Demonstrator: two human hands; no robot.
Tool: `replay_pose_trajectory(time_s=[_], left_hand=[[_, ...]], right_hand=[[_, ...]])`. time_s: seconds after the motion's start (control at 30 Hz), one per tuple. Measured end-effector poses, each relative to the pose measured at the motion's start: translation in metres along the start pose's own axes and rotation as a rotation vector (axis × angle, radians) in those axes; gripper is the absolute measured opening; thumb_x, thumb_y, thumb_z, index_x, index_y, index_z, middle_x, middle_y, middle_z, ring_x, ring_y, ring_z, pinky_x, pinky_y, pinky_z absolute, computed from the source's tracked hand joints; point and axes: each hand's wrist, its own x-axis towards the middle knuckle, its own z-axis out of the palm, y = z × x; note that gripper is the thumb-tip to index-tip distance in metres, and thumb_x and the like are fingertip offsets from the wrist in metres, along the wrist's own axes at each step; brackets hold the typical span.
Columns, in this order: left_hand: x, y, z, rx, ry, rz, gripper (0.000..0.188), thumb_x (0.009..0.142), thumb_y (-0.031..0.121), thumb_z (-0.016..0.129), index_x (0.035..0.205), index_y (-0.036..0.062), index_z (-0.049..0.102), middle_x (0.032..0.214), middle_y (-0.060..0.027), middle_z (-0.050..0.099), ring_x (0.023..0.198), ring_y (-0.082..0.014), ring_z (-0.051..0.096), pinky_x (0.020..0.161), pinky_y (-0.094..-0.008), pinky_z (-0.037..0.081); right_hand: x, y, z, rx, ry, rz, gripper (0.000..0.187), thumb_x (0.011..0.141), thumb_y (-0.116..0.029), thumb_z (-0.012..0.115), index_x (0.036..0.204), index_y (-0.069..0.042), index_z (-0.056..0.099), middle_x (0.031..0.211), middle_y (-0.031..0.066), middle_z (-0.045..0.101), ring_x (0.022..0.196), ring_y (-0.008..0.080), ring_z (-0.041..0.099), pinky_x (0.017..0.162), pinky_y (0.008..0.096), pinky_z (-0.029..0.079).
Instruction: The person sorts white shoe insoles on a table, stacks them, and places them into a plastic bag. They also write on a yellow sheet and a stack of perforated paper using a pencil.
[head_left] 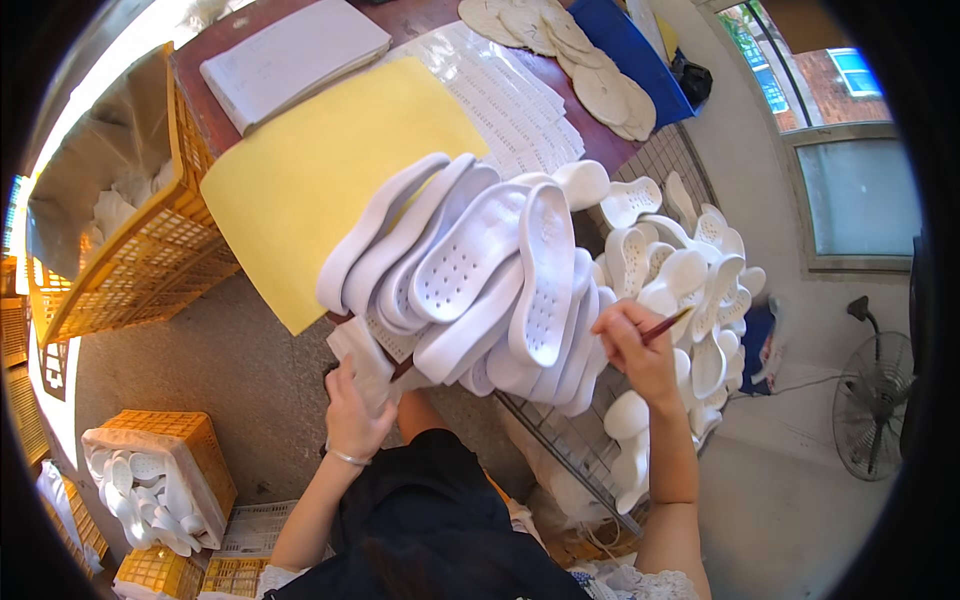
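Note:
My left hand (358,415) is closed round a pale, whitish piece (362,358) at the table's near edge. Its exact kind is unclear, as the fingers cover part of it. A slim dark red stick, like a pen or brush (664,327), is pinched in my right hand (635,345). That hand is just right of a heap of white shoe soles (470,250), several of them with small holes in the surface. The soles lean and overlap, some upright on edge. The heap covers a corner of a yellow sheet (330,170) on the dark red table (225,30).
More white soles (710,290) fill a wire rack (570,455) at the right. Paper sheets (510,95), round beige pads (605,95) and a blue bin (635,60) occupy the table's back. Yellow crates (150,270) stand left; a fan (875,400) stands far right.

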Motion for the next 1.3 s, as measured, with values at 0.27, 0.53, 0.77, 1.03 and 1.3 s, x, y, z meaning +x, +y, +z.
replay_pose_trajectory(time_s=[0.27, 0.53, 0.77, 1.03, 1.3], left_hand=[[0.070, -0.058, -0.045, 0.029, 0.166, -0.738, 0.078, 0.076, 0.042, 0.073, 0.130, -0.0078, 0.046, 0.118, -0.0298, 0.058, 0.103, -0.0327, 0.063, 0.080, -0.0402, 0.051], [0.158, 0.006, -0.028, 0.159, 0.161, -0.174, 0.061, 0.084, 0.026, 0.070, 0.136, 0.0028, 0.048, 0.128, -0.0181, 0.053, 0.100, -0.0234, 0.061, 0.077, -0.0320, 0.050], [0.201, 0.058, -0.028, -0.033, -0.303, -0.044, 0.040, 0.082, 0.018, 0.070, 0.120, 0.0052, 0.064, 0.106, -0.0139, 0.065, 0.082, -0.0221, 0.064, 0.068, -0.0274, 0.050], [0.216, 0.021, -0.012, -0.292, -0.181, -0.370, 0.040, 0.086, 0.010, 0.068, 0.125, 0.0044, 0.059, 0.084, -0.0062, 0.063, 0.065, -0.0099, 0.055, 0.058, -0.0219, 0.044], [0.232, 0.013, 0.008, -0.155, -0.104, -0.579, 0.014, 0.087, 0.008, 0.065, 0.093, 0.0027, 0.055, 0.063, 0.0030, 0.051, 0.057, -0.0035, 0.045, 0.051, -0.0193, 0.036]], right_hand=[[0.263, 0.027, -0.026, -0.438, 0.036, -0.222, 0.034, 0.090, -0.029, 0.061, 0.084, 0.004, 0.068, 0.077, 0.0137, 0.067, 0.066, 0.0237, 0.061, 0.062, 0.0344, 0.046], [0.402, 0.027, 0.077, -0.832, -0.342, -0.191, 0.047, 0.068, -0.040, 0.077, 0.090, 0.001, 0.071, 0.092, 0.0213, 0.068, 0.089, 0.0352, 0.066, 0.081, 0.0424, 0.051], [0.441, 0.022, 0.098, -0.455, -0.310, -0.376, 0.033, 0.074, -0.034, 0.074, 0.083, -0.003, 0.070, 0.081, 0.0191, 0.066, 0.080, 0.0344, 0.065, 0.072, 0.0428, 0.049], [0.479, -0.017, 0.041, -0.193, 0.106, -0.537, 0.033, 0.091, -0.032, 0.062, 0.107, -0.003, 0.068, 0.073, 0.0025, 0.059, 0.068, 0.0171, 0.059, 0.064, 0.0305, 0.047], [0.478, 0.055, 0.022, 0.143, -0.301, -0.346, 0.032, 0.097, -0.031, 0.052, 0.077, -0.006, 0.054, 0.068, 0.0001, 0.059, 0.064, 0.0069, 0.057, 0.061, 0.0219, 0.043]])
